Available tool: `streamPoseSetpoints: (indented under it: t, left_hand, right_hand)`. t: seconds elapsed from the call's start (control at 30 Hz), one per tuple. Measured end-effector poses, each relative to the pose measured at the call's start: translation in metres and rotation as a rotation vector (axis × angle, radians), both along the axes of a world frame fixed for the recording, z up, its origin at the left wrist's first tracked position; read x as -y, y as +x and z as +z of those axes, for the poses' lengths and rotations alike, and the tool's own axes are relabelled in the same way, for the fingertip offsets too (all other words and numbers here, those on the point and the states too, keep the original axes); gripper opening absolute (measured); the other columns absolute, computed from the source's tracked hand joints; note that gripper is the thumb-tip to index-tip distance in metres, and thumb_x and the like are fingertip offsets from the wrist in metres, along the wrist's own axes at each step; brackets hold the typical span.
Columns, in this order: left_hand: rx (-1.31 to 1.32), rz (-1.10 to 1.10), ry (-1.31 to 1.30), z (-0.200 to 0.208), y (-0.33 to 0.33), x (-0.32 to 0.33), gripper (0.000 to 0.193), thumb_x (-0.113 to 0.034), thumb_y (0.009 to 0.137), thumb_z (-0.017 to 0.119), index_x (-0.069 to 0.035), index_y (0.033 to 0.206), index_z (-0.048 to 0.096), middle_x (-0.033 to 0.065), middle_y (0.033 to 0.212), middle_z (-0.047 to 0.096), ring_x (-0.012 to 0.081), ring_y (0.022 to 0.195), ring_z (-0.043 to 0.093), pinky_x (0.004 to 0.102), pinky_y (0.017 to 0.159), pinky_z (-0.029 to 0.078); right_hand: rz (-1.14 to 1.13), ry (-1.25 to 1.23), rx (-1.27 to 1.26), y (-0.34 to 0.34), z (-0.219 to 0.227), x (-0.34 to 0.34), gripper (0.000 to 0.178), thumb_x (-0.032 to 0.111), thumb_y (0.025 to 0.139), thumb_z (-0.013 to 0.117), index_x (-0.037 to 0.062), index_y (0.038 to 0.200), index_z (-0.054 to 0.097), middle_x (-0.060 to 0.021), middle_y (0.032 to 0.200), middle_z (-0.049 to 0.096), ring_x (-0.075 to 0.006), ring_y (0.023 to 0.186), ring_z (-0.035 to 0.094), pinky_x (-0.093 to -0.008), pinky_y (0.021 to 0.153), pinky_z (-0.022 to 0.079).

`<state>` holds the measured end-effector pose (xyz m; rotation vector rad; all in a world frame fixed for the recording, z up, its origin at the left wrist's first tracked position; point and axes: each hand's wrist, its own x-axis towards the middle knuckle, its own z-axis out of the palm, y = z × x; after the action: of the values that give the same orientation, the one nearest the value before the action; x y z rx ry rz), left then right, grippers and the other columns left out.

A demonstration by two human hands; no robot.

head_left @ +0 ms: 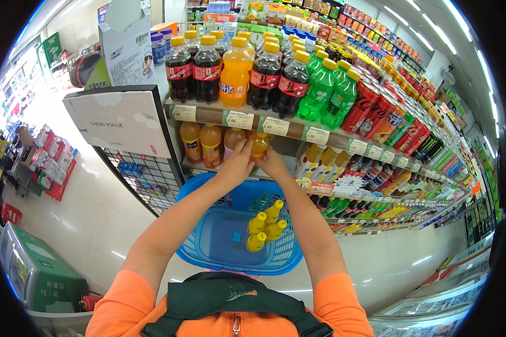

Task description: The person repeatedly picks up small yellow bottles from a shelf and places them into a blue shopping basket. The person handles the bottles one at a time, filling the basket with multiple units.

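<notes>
Both my hands reach into the second shelf of a drinks rack and close around an orange-capped bottle of amber drink (260,147). My left hand (237,164) is against its left side, and my right hand (274,164) grips its right side. The lower part of the bottle is hidden behind my fingers. Just left stand more bottles, two with amber drink (211,145) and one paler bottle (234,137) partly behind my left hand. Below my forearms sits a blue plastic basket (213,231) holding several yellow-capped yellow bottles (257,223) at its right side.
Above, a shelf edge with price tags (239,119) carries dark cola bottles (207,73), an orange soda bottle (236,76), green bottles (320,90) and red cans (368,109). Left of the rack stands a black wire mesh panel (135,174) with a white box (115,123).
</notes>
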<state>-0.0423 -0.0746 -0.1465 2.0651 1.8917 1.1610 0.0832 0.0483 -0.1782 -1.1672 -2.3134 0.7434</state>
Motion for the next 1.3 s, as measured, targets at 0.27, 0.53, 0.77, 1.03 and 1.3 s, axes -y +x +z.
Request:
streamPoseSetpoints:
  t: [0.27, 0.53, 0.77, 1.03, 1.3]
  left_hand:
    - [-0.016, -0.025, 0.006, -0.016, 0.001, 0.007, 0.053, -0.004, 0.085, 0.057, 0.004, 0.133, 0.038, 0.0226, 0.137, 0.037, 0.0411, 0.119, 0.046, 0.0432, 0.096, 0.044]
    - [0.027, -0.221, -0.373, -0.086, 0.013, 0.035, 0.044, -0.009, 0.082, 0.063, 0.000, 0.124, 0.052, 0.0208, 0.114, 0.057, 0.0351, 0.103, 0.058, 0.0411, 0.088, 0.048]
    - [0.153, -0.295, -0.696, -0.128, 0.043, 0.054, 0.057, -0.021, 0.076, 0.070, -0.003, 0.127, 0.053, 0.0217, 0.117, 0.060, 0.0361, 0.108, 0.058, 0.0418, 0.091, 0.048]
    - [0.134, -0.267, -0.663, -0.137, 0.063, 0.060, 0.042, -0.018, 0.076, 0.070, -0.004, 0.114, 0.059, 0.0200, 0.109, 0.064, 0.0375, 0.102, 0.060, 0.0437, 0.086, 0.049]
    - [0.143, -0.260, -0.526, -0.125, 0.051, 0.063, 0.037, -0.015, 0.078, 0.065, -0.006, 0.114, 0.059, 0.0202, 0.105, 0.064, 0.0392, 0.099, 0.059, 0.0451, 0.082, 0.050]
  right_hand:
    - [0.061, 0.003, -0.108, 0.007, -0.018, -0.002, 0.073, 0.039, 0.072, 0.073, 0.0020, 0.127, 0.044, -0.0260, 0.111, 0.062, -0.0403, 0.105, 0.059, -0.0429, 0.086, 0.049]
    - [0.184, -0.022, 0.234, 0.053, -0.034, 0.032, 0.057, 0.031, 0.072, 0.070, 0.0040, 0.119, 0.056, -0.0195, 0.106, 0.064, -0.0365, 0.099, 0.061, -0.0432, 0.081, 0.050]
    - [0.331, -0.045, 0.763, 0.075, -0.029, 0.106, 0.052, 0.040, 0.071, 0.069, 0.0121, 0.115, 0.064, -0.0122, 0.104, 0.067, -0.0299, 0.094, 0.065, -0.0428, 0.078, 0.053]
    - [0.199, 0.054, 0.718, 0.080, -0.066, 0.124, 0.039, 0.037, 0.072, 0.072, 0.0083, 0.097, 0.063, -0.0125, 0.091, 0.068, -0.0306, 0.087, 0.066, -0.0457, 0.070, 0.052]
    - [0.182, 0.166, 0.583, 0.080, -0.034, 0.133, 0.035, 0.035, 0.076, 0.069, 0.0067, 0.095, 0.062, -0.0125, 0.083, 0.067, -0.0305, 0.082, 0.065, -0.0448, 0.067, 0.051]
